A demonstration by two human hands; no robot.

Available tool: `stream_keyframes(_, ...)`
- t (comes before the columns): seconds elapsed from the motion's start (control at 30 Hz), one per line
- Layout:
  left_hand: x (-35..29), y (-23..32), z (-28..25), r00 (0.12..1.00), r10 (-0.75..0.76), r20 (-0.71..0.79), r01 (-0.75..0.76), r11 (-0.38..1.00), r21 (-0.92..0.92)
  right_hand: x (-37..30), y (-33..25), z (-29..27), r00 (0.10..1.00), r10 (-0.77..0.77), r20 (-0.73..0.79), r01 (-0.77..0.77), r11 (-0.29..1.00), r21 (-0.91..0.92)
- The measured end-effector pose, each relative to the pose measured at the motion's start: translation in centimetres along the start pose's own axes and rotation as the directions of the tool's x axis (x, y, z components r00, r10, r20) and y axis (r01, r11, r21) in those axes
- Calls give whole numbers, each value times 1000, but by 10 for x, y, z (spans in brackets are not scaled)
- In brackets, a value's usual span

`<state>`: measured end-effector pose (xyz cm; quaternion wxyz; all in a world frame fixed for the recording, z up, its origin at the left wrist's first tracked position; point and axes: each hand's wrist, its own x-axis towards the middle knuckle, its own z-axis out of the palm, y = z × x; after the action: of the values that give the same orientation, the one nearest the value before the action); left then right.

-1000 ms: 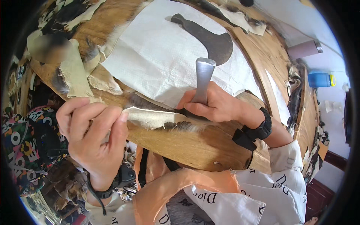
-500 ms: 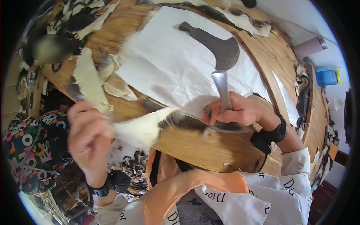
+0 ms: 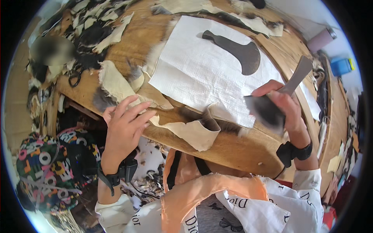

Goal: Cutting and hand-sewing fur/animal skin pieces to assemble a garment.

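Observation:
My right hand [image 3: 286,106] is closed around a half-moon knife with a dark curved blade [image 3: 265,113]. It holds the knife in the air over the right side of the wooden table, handle [image 3: 298,75] pointing up and away. Fingers spread, my left hand [image 3: 126,132] lies over the table's near left edge, its fingertips at pale fur hide. Just right of it, a cream strip of hide [image 3: 194,133] curls at the near edge, dark fur showing inside the curl. Another cream hide piece [image 3: 116,83] lies beyond my left hand.
A white woven sheet [image 3: 198,66] covers the table's middle, with a second dark half-moon blade [image 3: 244,54] on it. Black-handled scissors [image 3: 75,75] and fur scraps [image 3: 97,35] lie at the left. A blue container [image 3: 341,66] and pink tumbler [image 3: 322,39] stand far right.
My right hand has lifted the knife off the hide and moved it up and right. My left hand has opened and let the cream strip down onto the table edge.

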<state>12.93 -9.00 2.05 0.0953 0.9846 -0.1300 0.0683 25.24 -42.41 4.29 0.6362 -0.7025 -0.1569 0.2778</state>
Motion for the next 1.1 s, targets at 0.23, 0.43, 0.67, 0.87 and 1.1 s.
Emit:
stream_keyframes(0.23,4,-43,15,952,302,48,-306,941,142,15,7,102,991,-127,-49,127,992,-9)
stream_keyframes(0.43,1,-39,45,944,278,-175,-256,957,138,41,45,193,923,-143,-356,183,980,81)
stream_keyframes(0.67,15,-63,16,940,256,-224,-282,955,-91,51,69,204,869,-262,-419,239,965,-108)
stream_keyframes(0.87,11,-79,30,949,265,-169,-283,954,-95,54,66,210,882,-305,-358,247,948,-198)
stream_keyframes(1.1,10,-76,24,881,402,-248,-441,888,-129,63,59,216,884,-332,-328,142,861,-488)
